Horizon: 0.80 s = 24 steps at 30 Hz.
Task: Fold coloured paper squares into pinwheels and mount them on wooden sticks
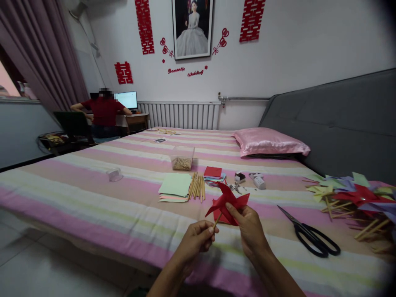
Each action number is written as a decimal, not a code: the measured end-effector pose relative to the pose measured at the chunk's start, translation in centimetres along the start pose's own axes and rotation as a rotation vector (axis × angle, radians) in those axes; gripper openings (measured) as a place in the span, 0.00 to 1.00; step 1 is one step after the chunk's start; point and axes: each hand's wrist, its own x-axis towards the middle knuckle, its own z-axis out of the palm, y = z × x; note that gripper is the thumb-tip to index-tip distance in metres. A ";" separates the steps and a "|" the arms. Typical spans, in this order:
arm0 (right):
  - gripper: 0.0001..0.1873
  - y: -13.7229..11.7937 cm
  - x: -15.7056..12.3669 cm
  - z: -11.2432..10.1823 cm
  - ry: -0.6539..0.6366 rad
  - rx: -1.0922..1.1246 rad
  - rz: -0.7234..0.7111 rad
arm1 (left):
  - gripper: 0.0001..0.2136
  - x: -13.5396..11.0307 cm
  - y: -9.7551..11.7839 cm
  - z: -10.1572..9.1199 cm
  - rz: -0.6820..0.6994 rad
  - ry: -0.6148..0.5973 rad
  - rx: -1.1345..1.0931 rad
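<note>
Over the near edge of the bed I hold a red paper pinwheel (pixel 228 201). My right hand (pixel 248 229) is closed, pinching the pinwheel's folded centre from the front. My left hand (pixel 197 238) is closed on the thin wooden stick (pixel 217 220) that runs up behind the paper. Just beyond lie a bundle of wooden sticks (pixel 196 186), a stack of pastel paper sheets (pixel 175 185) and a small pile of coloured squares with red on top (pixel 213 173).
Black scissors (pixel 311 236) lie on the striped bedspread (pixel 93 194) to my right; finished pinwheels (pixel 355 198) pile at the right edge. A clear box of sticks (pixel 182 159), a pink pillow (pixel 269 142) and small items sit farther back. A person (pixel 103 112) sits at a desk, far left.
</note>
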 end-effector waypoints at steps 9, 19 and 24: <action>0.17 0.2 0.0 -0.1 0.005 -0.010 -0.015 | 0.16 -0.1 0.1 0.1 -0.008 0.019 0.007; 0.18 0.0 -0.2 0.2 0.052 0.010 0.003 | 0.16 0.2 -0.2 0.0 0.013 0.033 0.017; 0.19 -0.1 0.2 -0.1 0.087 0.019 -0.025 | 0.17 0.5 -0.9 -0.4 0.055 0.045 0.071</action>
